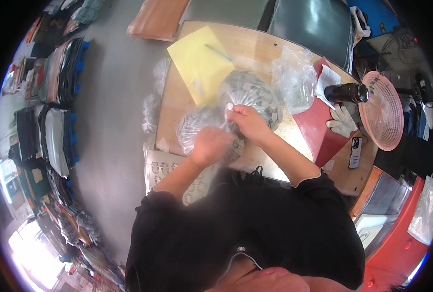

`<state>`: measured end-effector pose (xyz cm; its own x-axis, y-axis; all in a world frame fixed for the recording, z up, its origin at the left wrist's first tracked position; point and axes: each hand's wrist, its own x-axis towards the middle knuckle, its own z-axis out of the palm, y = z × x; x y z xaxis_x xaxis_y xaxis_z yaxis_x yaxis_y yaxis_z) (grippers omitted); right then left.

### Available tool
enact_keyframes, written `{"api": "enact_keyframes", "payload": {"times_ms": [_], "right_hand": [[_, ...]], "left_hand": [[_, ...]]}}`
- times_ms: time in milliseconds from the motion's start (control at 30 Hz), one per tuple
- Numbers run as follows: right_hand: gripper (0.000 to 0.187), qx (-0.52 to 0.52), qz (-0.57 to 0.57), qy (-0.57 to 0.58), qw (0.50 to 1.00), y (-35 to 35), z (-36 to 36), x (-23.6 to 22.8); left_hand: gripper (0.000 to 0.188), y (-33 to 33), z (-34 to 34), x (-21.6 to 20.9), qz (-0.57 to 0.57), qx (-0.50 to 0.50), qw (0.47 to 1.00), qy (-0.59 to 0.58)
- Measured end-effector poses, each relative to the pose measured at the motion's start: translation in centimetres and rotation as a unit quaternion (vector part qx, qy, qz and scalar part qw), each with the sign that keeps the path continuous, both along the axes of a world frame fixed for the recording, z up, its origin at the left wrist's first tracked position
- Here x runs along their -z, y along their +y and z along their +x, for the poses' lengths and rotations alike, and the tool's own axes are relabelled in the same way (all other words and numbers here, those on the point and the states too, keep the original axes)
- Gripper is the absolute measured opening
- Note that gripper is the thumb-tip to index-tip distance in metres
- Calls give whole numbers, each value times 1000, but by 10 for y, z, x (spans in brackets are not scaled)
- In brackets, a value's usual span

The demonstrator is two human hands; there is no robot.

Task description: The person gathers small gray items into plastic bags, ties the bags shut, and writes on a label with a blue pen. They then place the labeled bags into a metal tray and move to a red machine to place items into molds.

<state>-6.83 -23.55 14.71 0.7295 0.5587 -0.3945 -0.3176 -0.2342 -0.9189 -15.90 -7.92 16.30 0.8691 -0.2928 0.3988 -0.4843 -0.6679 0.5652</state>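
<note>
Two transparent plastic bags stuffed with small grey pieces lie side by side on the wooden table. My right hand (248,123) is closed in a pinch on gathered white plastic between the farther bag (253,92) and the nearer bag (193,122). Over the nearer bag, my left hand (210,146) is curled, with plastic bunched at its fingers. Its fingertips are blurred and partly hidden. Which bag the pinched plastic belongs to is hard to make out. A yellow sheet (197,58) with a pen (218,51) on it lies just beyond the bags.
Crumpled plastic bags (294,80) lie right of the full ones. Farther right are a red folder (314,131), black flask (345,93), glove (342,121), phone (355,153) and pink basket (396,114). Dark sheets (311,29) border the far edge; a printed sack (170,168) lies near left.
</note>
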Motion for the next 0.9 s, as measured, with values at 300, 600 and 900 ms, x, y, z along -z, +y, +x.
{"api": "enact_keyframes", "payload": {"times_ms": [300, 600, 900], "right_hand": [[19, 169, 71, 227, 957, -33, -38, 28], [35, 104, -93, 138, 980, -27, -92, 47], [42, 149, -11, 107, 983, -19, -99, 56]], "left_hand": [[21, -24, 16, 61, -246, -30, 833, 495], [22, -22, 62, 65, -404, -44, 603, 687], [31, -46, 63, 68, -413, -207, 592, 660]]}}
